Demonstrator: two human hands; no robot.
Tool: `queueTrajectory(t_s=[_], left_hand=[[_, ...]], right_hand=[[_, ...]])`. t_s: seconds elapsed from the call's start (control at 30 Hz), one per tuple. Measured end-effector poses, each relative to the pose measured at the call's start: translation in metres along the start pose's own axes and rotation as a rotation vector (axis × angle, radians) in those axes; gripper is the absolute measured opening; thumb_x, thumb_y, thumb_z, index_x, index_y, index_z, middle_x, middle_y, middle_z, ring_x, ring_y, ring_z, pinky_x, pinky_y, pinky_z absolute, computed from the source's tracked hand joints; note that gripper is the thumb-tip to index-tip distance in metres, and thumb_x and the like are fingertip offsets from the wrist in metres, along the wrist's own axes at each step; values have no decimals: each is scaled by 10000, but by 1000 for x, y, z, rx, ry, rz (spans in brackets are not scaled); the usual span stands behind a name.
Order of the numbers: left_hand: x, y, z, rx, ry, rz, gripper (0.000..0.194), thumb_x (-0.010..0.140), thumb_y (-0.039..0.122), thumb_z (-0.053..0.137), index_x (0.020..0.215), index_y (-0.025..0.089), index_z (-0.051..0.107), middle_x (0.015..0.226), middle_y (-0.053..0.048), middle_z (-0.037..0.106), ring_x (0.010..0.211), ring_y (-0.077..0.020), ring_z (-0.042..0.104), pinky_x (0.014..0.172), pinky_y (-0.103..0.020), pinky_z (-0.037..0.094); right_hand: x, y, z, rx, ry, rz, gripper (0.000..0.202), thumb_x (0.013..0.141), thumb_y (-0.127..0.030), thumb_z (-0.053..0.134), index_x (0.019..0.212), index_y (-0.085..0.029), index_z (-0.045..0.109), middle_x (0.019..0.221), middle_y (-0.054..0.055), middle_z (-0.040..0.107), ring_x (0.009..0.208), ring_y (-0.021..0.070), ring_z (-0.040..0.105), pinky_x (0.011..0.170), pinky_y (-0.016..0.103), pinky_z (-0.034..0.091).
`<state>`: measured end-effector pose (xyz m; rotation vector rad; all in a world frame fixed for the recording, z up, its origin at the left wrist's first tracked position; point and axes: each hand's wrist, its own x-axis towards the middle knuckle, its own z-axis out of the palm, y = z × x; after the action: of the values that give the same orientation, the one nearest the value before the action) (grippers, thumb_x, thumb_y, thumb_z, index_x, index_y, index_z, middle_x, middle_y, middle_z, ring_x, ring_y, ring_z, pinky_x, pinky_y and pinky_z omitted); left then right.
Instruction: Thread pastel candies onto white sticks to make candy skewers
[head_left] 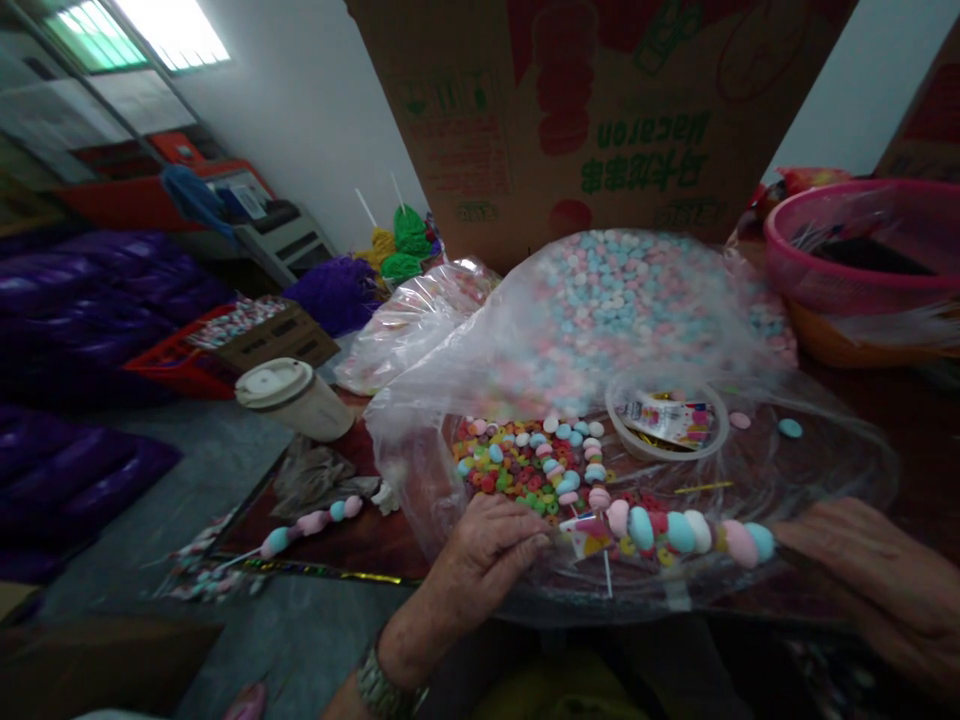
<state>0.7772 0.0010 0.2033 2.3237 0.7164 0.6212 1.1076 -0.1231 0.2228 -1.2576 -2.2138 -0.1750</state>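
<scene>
A candy skewer (681, 531) of pink, blue and white pieces lies level above the plastic sheet. My left hand (487, 550), with a watch on its wrist, is closed in a pinch at the skewer's left end, beside a small printed label (585, 537). At the other end, my right hand (877, 575) is beside the last blue piece; motion blurs its fingers, and I cannot tell whether it touches. Beyond the skewer are loose coloured candy rings (510, 465) and more candies in rows. A round clear tub (724, 440) holds printed labels.
A large clear bag of pastel candies (615, 300) stands before a tall carton (480, 130). A pink basin (795, 270) is at right. On the left are a lidded cup (322, 405), another candy skewer (311, 523) at the table edge, and a red crate (172, 355).
</scene>
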Motion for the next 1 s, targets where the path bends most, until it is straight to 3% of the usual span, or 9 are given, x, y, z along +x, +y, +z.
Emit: queueTrajectory(t_s=[0.13, 0.3, 0.43, 0.6, 0.73, 1.0], left_hand=[[1, 2, -1, -38, -89, -10, 235, 920, 248, 437, 844, 181, 650, 798, -11, 660, 775, -150, 555, 772, -288, 361], [1, 1, -2, -102, -83, -56, 250, 929, 266, 423, 868, 172, 647, 792, -16, 652, 764, -140, 559, 760, -270, 359], [2, 1, -2, -148, -140, -52, 303, 934, 287, 410, 784, 152, 636, 741, -19, 634, 719, -134, 544, 733, -258, 353], [1, 1, -3, -251, -158, -86, 251, 924, 270, 441, 860, 157, 655, 810, -22, 656, 773, -138, 553, 758, -243, 360], [0, -1, -5, -371, -217, -110, 276, 918, 274, 442, 833, 131, 661, 750, -30, 625, 715, -128, 535, 705, -226, 381], [-1, -4, 0, -535, -235, -255, 359, 901, 370, 459, 766, 95, 647, 652, -25, 559, 622, -115, 494, 586, -207, 371]], right_hand=[[-4, 6, 0, -9, -65, -8, 321, 802, -136, 492, 1101, -237, 555, 802, 38, 667, 699, 174, 602, 651, 277, 466], [-4, 12, -6, 85, -237, -7, 436, 810, -126, 488, 1228, -248, 493, 807, 42, 652, 689, 171, 602, 591, 255, 479], [-5, 12, -7, 90, -204, 25, 355, 826, -136, 460, 1163, -233, 517, 805, 46, 641, 700, 182, 604, 601, 269, 490], [2, 6, -2, 95, -169, 22, 286, 826, -132, 436, 1085, -215, 526, 753, 44, 632, 652, 174, 600, 554, 257, 496], [5, 4, -3, 106, -154, 38, 230, 824, -121, 427, 1021, -187, 524, 742, 62, 631, 654, 170, 608, 571, 252, 514], [7, 0, 1, 158, -84, 50, 276, 795, -88, 449, 1030, -215, 518, 738, 50, 633, 668, 156, 609, 602, 232, 513]])
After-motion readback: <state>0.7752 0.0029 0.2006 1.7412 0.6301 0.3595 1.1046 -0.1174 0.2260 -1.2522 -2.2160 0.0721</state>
